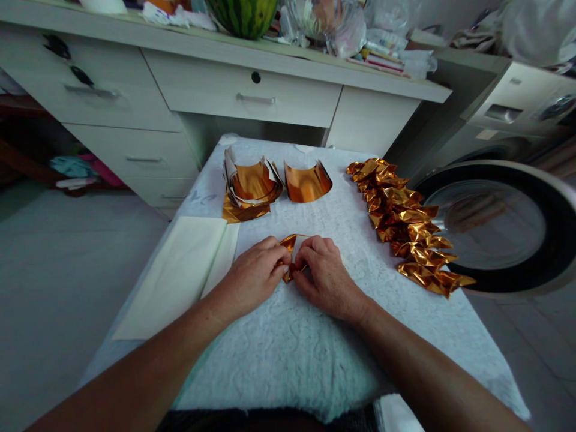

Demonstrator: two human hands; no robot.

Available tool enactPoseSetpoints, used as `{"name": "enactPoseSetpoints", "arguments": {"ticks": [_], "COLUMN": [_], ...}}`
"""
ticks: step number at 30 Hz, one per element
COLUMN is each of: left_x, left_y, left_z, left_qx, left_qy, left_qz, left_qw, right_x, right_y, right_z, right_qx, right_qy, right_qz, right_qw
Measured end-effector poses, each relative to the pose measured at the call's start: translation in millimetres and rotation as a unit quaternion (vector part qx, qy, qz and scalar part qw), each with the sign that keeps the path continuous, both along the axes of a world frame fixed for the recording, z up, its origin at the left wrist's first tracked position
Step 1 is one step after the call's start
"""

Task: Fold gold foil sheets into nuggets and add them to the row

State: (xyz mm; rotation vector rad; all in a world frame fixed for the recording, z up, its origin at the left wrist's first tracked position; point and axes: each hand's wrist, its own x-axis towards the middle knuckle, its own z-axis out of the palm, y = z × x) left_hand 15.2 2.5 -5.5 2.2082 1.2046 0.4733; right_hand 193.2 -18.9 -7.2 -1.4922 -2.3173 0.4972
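Both hands meet over the middle of the cloth-covered table (288,360). Between them is a small piece of gold foil paper (288,242), partly folded, with its white side showing near the right fingers. My left hand (258,268) pinches its left side. My right hand (324,273) has its fingers curled on its right side. A stack of curved gold foil sheets (252,183) lies beyond my hands, with a single curved sheet (308,182) beside it. On the right, a row of folded gold foil pieces (402,217) overlaps along the table.
White paper sheets (173,270) lie at the table's left side. Behind stands a white counter with drawers (247,90), bearing a watermelon (243,15) and plastic bags. To the right, a washing machine's round door (495,225) hangs open beside the table edge.
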Motion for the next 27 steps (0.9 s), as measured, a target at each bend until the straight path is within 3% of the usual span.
{"name": "enactPoseSetpoints", "arguments": {"ticks": [10,27], "left_x": [0.2,3.8], "left_y": [0.8,0.8], "left_z": [-7.3,-6.2], "left_qx": [0.005,0.009], "left_qy": [-0.043,-0.017], "left_qz": [-0.011,-0.003], "left_qw": [0.999,1.0], "right_x": [-1.6,2.3], "right_y": [-1.9,-0.6], "right_z": [1.0,-1.3], "right_qx": [-0.001,-0.002], "right_qy": [-0.027,-0.001], "right_qz": [-0.001,-0.038], "right_qw": [1.0,0.999]}}
